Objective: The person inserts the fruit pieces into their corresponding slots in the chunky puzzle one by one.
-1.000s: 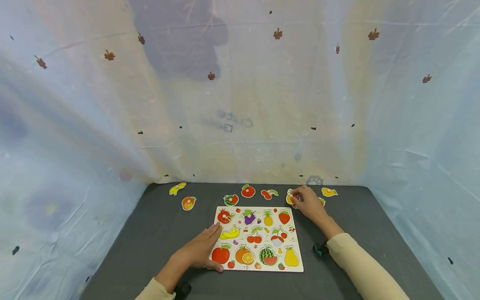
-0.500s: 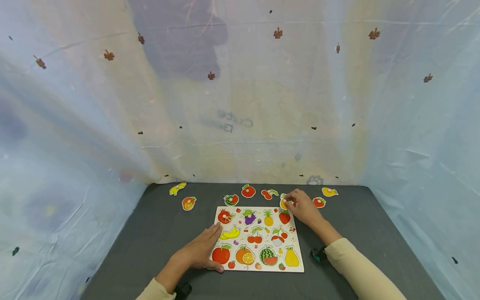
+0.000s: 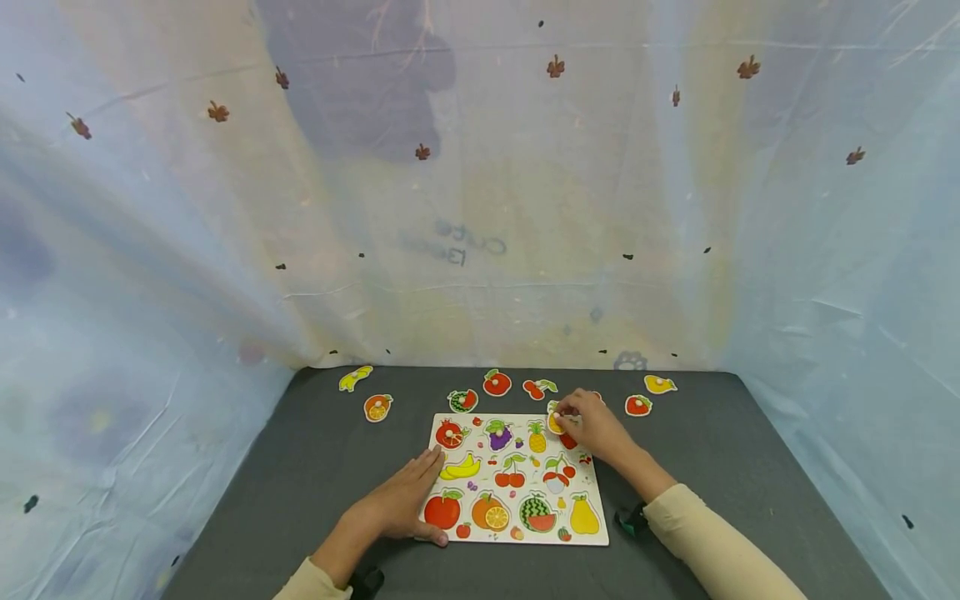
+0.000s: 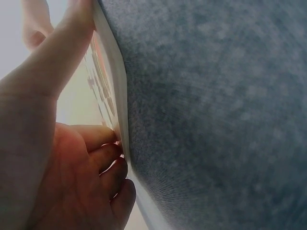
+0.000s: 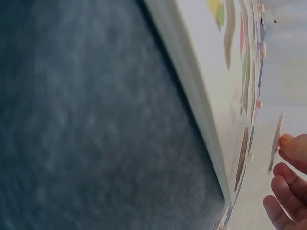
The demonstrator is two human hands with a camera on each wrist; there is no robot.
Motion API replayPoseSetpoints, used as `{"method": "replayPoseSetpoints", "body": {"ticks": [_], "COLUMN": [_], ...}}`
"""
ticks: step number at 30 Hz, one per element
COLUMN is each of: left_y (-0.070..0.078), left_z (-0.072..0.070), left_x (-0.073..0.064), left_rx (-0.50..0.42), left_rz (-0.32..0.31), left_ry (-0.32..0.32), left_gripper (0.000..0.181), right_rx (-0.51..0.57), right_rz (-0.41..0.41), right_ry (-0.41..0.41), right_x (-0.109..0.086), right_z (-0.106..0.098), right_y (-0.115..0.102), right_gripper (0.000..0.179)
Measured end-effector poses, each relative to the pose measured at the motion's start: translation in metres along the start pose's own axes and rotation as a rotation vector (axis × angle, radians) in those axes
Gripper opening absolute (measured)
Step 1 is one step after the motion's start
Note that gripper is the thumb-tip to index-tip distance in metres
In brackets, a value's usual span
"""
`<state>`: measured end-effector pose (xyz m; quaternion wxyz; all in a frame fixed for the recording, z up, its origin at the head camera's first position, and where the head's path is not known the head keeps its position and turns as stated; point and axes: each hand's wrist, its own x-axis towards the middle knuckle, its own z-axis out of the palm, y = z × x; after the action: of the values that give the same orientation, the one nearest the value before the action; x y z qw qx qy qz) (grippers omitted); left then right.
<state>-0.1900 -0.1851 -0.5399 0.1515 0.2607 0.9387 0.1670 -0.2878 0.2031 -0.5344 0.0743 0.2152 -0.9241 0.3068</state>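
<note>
My right hand (image 3: 597, 425) pinches a yellow pineapple puzzle piece (image 3: 553, 423) by its small knob. The piece is over the top right part of the white fruit puzzle board (image 3: 510, 542), partly covering the printed strawberry. From the right wrist it appears edge-on as a thin piece (image 5: 275, 146), raised off the board. My left hand (image 3: 401, 498) rests along the board's left side, fingers on the upper edge area and thumb near the lower corner. Its fingertips meet the board edge (image 4: 117, 81) in the left wrist view. Grape (image 3: 498, 433) and pomegranate (image 3: 449, 432) pieces sit in the board.
Loose knobbed pieces lie behind the board: banana (image 3: 355, 378), orange (image 3: 378, 407), watermelon (image 3: 462, 401), apple (image 3: 497, 383), cherries (image 3: 537, 389), strawberry (image 3: 638, 406) and pear (image 3: 660, 384). Another is mostly behind my right hand. A patterned curtain (image 3: 480, 317) borders the dark table.
My right hand has carried the pineapple piece left and toward me, from among the loose pieces to over the board's top edge. The left hand and board have stayed put.
</note>
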Motion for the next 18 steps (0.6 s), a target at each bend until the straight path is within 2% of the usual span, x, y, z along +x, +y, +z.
{"method": "replayPoseSetpoints", "body": {"ticks": [7,11,18], "left_y": [-0.007,-0.003,0.001], "left_z": [0.007,0.002,0.001], "left_x": [0.003,0.002,0.001], "left_rx": [0.006,-0.005,0.022], "left_rz": [0.001,0.017,-0.010], "left_ry": [0.012,0.006,-0.007], "left_gripper": [0.137,0.136,0.135], "right_rx": [-0.001,-0.008,-0.018], "right_rz": [-0.012,-0.020,-0.044], "right_ry": [-0.039,-0.065,-0.092], "right_x": [0.000,0.000,-0.002], "right_z": [0.006,0.009,0.012], "right_y": [-0.008,-0.013,-0.019], "right_gripper": [0.007,0.006,0.005]}}
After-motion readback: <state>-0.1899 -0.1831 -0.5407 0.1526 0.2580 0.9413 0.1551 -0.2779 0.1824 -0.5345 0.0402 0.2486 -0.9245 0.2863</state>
